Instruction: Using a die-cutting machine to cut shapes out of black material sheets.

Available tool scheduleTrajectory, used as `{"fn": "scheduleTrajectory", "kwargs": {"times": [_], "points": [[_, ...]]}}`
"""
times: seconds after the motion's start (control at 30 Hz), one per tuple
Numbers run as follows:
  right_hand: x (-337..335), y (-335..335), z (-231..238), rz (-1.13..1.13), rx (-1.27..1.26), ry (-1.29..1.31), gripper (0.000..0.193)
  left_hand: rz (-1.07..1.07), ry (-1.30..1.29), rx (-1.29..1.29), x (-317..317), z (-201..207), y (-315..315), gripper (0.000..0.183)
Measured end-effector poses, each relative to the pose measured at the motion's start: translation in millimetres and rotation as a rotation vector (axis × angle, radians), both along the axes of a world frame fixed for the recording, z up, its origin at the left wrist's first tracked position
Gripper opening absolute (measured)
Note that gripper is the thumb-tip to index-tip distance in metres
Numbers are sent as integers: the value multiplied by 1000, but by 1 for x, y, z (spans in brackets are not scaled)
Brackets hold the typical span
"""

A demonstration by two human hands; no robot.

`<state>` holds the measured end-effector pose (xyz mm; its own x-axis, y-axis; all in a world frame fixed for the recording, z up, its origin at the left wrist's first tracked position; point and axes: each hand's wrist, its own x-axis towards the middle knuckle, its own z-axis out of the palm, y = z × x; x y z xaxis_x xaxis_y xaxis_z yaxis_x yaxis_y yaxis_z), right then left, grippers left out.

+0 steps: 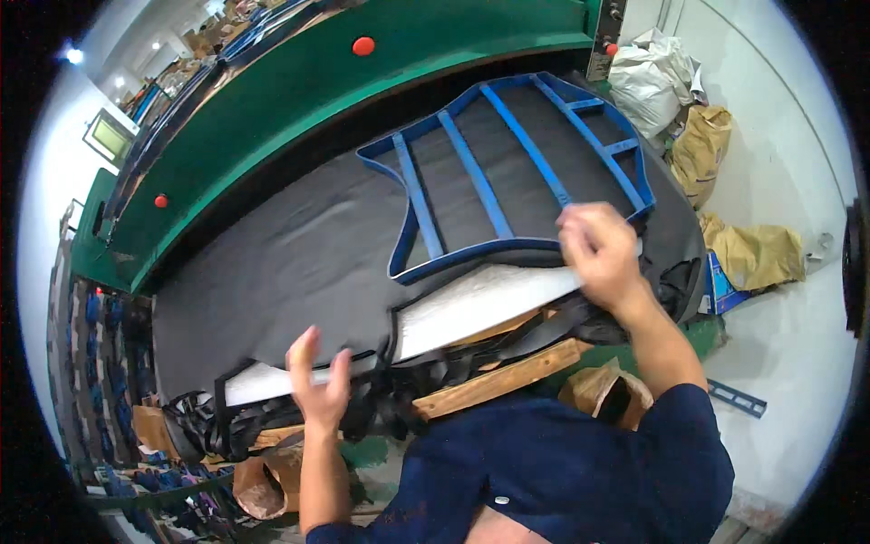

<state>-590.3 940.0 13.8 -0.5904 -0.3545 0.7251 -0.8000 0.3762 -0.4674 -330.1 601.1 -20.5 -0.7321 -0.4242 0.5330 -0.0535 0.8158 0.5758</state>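
Head view: blue frame flat on the black table, right grip blurred at its near edge

The blue frame [476, 177], a curved outline with several crossbars, lies on the black table [281, 245], toward its right side. The right grip [601, 254] is at the frame's near edge, by the end of one crossbar, and hides a short stretch of the rim there. Its fingers are curled but smeared by blur, so I cannot tell whether they pinch the frame or merely pass above it.

The left grip [317, 381] is spread, thumb and fingers apart with nothing between them, well away from the frame. It covers part of a small white piece [258, 383] with dark edging. A larger white panel [480, 308] lies just in front of the frame; its right end runs out of sight by the right grip.

Along the table's near side, black strips [381, 390] overlap so closely that single ones are hard to trace. They partly cover a wooden board [498, 379], and the dark blue shirt [562, 453] blocks what is below. Beyond the table, a green beam [208, 163] carries red buttons [363, 45]. At far left, a rack [100, 381] is bent by the lens, its contents indistinct.
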Motion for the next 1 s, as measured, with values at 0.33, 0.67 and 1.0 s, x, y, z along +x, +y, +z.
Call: {"fn": "scheduleTrajectory", "kwargs": {"times": [0.33,0.67,1.0], "points": [[-107,94,-24,-364,284,-302,35,-230,-363,-95,-139,-15,16,41],[-111,97,-29,-308,173,-360,32,-189,-379,-14,-146,-9,20,35],[-103,94,-31,-319,170,-373,33,-204,-433,-36,-144,-5,16,35]]}}
